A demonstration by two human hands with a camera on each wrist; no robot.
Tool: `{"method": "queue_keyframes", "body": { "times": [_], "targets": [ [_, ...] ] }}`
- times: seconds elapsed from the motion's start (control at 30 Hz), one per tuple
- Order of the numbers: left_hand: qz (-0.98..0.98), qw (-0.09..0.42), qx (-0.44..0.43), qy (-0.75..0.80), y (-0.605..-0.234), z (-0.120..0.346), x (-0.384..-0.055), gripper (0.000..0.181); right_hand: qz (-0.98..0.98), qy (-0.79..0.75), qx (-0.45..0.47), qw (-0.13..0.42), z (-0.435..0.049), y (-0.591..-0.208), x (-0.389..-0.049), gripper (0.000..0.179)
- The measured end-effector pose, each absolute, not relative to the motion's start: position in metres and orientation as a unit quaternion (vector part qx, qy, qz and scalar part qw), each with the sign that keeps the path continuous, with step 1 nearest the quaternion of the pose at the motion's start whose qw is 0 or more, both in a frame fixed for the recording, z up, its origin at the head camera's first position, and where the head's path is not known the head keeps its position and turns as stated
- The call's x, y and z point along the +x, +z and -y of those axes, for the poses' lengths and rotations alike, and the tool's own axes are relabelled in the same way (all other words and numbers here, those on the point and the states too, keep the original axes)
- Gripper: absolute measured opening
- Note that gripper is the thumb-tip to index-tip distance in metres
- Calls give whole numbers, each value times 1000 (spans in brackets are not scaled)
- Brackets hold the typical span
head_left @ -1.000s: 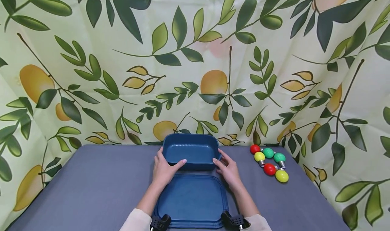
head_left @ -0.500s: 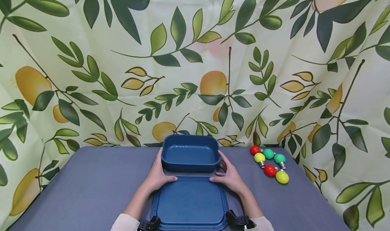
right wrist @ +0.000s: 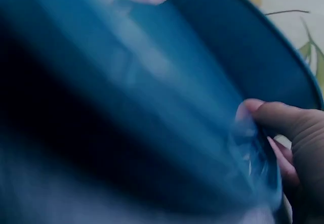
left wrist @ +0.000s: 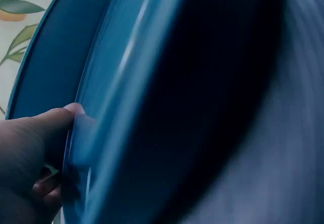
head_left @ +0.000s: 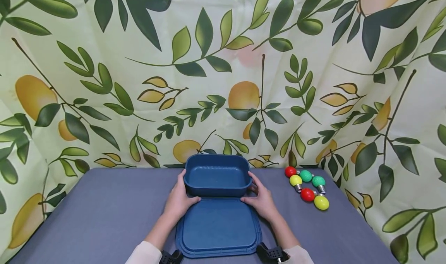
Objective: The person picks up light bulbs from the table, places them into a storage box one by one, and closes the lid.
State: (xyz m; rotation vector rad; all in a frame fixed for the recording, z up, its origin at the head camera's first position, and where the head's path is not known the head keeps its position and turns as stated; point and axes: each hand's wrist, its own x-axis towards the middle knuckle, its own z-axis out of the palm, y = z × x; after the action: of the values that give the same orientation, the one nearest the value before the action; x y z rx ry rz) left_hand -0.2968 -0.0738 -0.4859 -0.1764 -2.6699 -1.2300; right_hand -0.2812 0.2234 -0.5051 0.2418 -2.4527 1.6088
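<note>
An open blue rectangular box (head_left: pixel 217 191) stands at the back middle of the table in the head view. In front of it is a flat blue lid (head_left: pixel 219 225) with a ridged rim, its far edge close to the box. My left hand (head_left: pixel 179 202) grips the lid's far left corner, thumb on top and forefinger reaching along the box's side. At the far right corner my right hand (head_left: pixel 261 200) holds the lid the same way. Both wrist views show the lid slanting, with darkness under it; the fingers beneath are partly hidden.
Several coloured light bulbs, among them a red bulb (head_left: pixel 307 194) and a yellow bulb (head_left: pixel 321 202), lie to the right of the box. A leaf-patterned cloth (head_left: pixel 209 113) hangs behind the grey table (head_left: pixel 115 213).
Both thumbs have left the box's front wall and now rest on the lid's far corners. The lid's far edge has moved up to the box, and its near edge looks raised.
</note>
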Motion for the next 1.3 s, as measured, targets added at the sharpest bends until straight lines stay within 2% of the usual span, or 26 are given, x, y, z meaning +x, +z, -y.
{"method": "queue_keyframes", "body": {
  "times": [0.2,0.3,0.53,1.03,1.3],
  "targets": [
    [903,106,-55,-414,-487,58,-303,108,846,513,76,123,-237,-505,-281,91],
    [889,91,-77,-442,-487,55,-306,105,848,510,68,127,-245,-506,-280,93],
    [792,39,-85,-603,-483,56,-314,73,852,505,54,125,-256,-509,-282,95],
    [810,28,-77,-581,-498,72,-313,80,819,563,69,88,-245,-507,-284,91],
    [819,23,-72,-569,-498,75,-318,80,813,563,12,150,-271,-492,-281,65]
  ]
}}
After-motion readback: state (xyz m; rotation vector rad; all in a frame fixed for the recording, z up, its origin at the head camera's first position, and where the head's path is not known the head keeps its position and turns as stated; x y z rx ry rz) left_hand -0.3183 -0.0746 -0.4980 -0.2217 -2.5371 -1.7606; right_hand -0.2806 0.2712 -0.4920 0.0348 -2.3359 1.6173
